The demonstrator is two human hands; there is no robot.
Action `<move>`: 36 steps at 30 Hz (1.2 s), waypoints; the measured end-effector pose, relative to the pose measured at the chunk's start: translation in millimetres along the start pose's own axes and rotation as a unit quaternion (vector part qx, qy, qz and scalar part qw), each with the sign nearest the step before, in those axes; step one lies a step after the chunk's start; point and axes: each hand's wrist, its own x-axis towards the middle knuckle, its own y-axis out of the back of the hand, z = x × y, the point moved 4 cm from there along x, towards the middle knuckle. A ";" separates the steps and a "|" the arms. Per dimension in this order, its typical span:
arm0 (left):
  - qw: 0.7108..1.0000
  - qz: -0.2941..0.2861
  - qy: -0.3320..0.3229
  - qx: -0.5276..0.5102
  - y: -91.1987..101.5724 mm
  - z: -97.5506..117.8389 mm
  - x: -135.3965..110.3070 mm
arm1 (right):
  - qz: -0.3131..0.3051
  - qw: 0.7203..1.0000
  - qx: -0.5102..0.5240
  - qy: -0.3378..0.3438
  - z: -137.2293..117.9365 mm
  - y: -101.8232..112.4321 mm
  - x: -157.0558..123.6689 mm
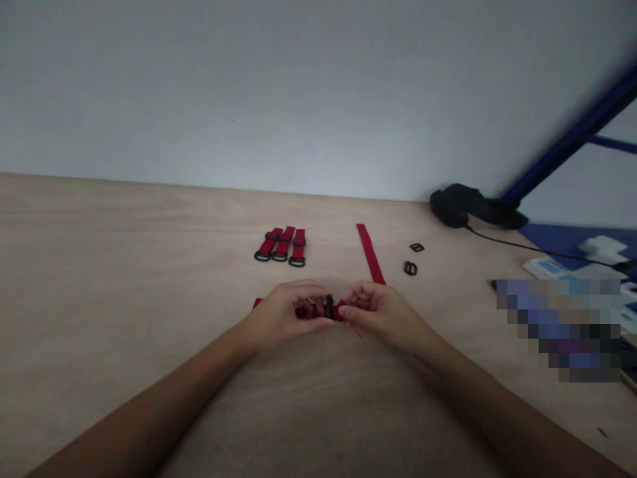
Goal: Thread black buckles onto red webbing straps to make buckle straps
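Both of my hands meet at the middle of the wooden table [99, 265]. My left hand [286, 315] and my right hand [378, 312] are closed on a red webbing strap [338, 311] with a black buckle [329, 306] between them. A red end of the strap sticks out left of my left hand. Three finished red straps with black rings [283, 245] lie side by side beyond my hands. A loose red strap [371, 255] lies straight, just beyond my right hand. Two black buckles [410, 268] [417, 247] lie to its right.
A black bundle with a cable [468, 206] sits at the back right by the wall. A blue frame bar [572, 136] slants up at the right. White papers and small objects [552, 267] lie at the right edge, beside a blurred patch.
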 end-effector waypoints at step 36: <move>0.970 -0.005 0.127 -0.207 -13.4 -5.9 2.7 | 0.035 0.964 -0.207 0.162 -10.3 -11.8 -3.2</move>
